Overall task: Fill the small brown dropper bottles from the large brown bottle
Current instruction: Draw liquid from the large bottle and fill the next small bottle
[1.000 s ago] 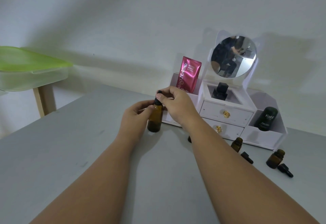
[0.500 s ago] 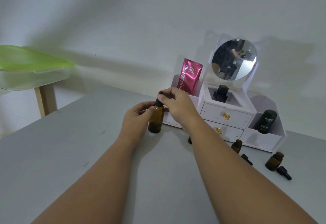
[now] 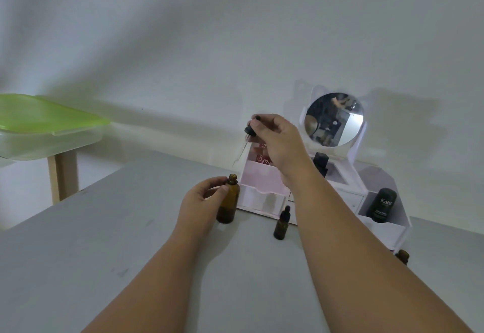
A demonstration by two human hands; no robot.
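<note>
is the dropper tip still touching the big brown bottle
Apart. The head view shows the dropper lifted by the right hand, wall visible between its tip and the big brown bottle.

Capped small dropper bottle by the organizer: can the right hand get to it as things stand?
Probably not yet: the right hand is raised, pinching the dropper. The capped small bottle stands unobstructed on the table, below that forearm.

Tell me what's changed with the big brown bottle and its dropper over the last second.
The right hand has pulled the dropper out and lifted it above the large brown bottle, whose neck is now open. The left hand still grips the bottle, upright on the table.
</note>
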